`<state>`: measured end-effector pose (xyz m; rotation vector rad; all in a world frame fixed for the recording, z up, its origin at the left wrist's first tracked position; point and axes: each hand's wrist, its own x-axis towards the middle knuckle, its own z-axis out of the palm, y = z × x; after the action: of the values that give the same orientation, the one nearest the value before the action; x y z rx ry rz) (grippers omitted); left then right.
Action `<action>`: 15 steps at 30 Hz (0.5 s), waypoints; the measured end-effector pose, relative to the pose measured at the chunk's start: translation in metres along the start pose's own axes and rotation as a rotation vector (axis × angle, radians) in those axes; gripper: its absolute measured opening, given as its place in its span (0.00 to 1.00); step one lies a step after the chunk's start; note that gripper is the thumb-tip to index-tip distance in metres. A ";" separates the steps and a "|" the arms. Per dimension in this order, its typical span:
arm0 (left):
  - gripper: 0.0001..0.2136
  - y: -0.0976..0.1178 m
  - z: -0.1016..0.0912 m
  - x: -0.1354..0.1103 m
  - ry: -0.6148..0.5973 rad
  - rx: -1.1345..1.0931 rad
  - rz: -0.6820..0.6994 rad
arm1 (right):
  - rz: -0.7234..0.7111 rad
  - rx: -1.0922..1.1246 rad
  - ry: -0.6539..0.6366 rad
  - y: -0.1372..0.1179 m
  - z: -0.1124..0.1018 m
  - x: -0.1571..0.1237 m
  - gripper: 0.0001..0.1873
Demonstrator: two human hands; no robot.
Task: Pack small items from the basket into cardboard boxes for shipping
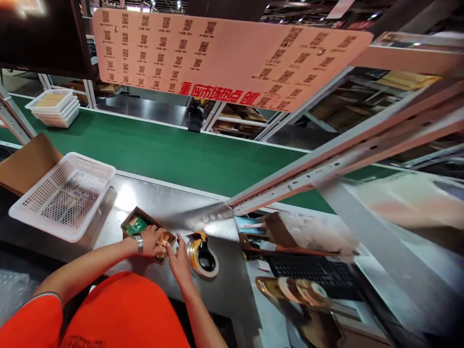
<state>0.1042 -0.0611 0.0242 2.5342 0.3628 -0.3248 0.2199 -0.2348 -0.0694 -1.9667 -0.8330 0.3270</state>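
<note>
Orange shirt (119, 314), foreground. White basket (21, 210), left. Left hand (154, 241): fingers curled over cardboard box (132, 220), gripping its near edge; green packet (137, 225) inside. Right hand (178, 258): fingers spread, empty, touching box's right side. Tape roll (203, 256) just beside. Keyboard (311, 270), right. Judgement: steady the box, press evenly.

At twelve o'clock I saw a pink board (224, 53) bearing rows of QR codes, their captions unreadable, and red characters beginning 重庆市.
</note>
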 end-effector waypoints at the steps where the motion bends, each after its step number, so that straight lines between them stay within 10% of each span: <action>1: 0.36 -0.005 -0.005 -0.003 0.007 0.001 0.040 | -0.070 -0.048 0.028 -0.003 -0.007 -0.002 0.34; 7: 0.26 -0.034 -0.041 -0.023 0.040 0.195 -0.100 | -0.453 -0.325 -0.401 -0.058 -0.024 0.015 0.25; 10: 0.16 -0.038 -0.051 -0.023 0.037 0.260 -0.262 | -0.440 -0.643 -0.693 -0.084 -0.019 0.029 0.22; 15: 0.09 -0.034 -0.043 -0.008 0.017 0.237 -0.402 | -0.376 -0.842 -0.804 -0.094 -0.010 0.039 0.14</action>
<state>0.0921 -0.0110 0.0454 2.6815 0.8913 -0.5234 0.2139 -0.1846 0.0192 -2.3584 -2.0932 0.6261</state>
